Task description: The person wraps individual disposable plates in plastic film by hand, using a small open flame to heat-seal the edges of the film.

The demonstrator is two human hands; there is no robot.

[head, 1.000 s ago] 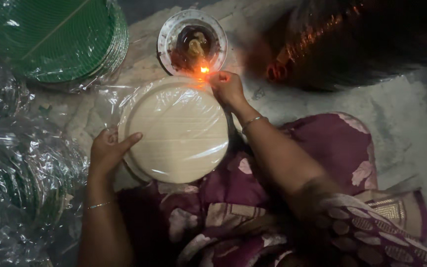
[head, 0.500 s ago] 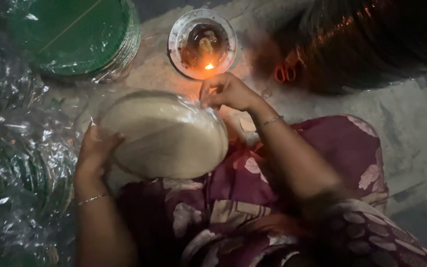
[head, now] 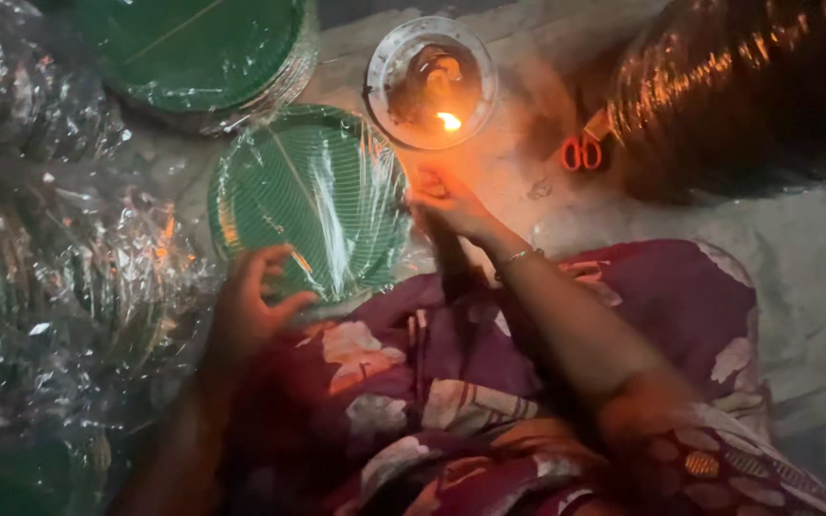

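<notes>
Green and glossy under clear plastic film, a stack of round ribbed plates [head: 310, 196] is held face up just above the lap, at about ten o'clock from the frame's centre. Being round, it has no long axis; its film edge at three o'clock is what lies nearest the flame. The right hand [head: 451, 203] is clenched on that film edge, pinching it, though glare makes the fingertips hard to read. The left hand [head: 255, 304] is cupped under the rim at seven o'clock, fingers curled on it, steadying the stack. The right hand is the nearer one to the small oil lamp [head: 432, 81], which burns in a round dish at one o'clock from the plates. Orange-handled scissors [head: 581, 151] lie at three o'clock from the lamp. More wrapped green plates [head: 193, 48] are stacked at twelve o'clock.
</notes>
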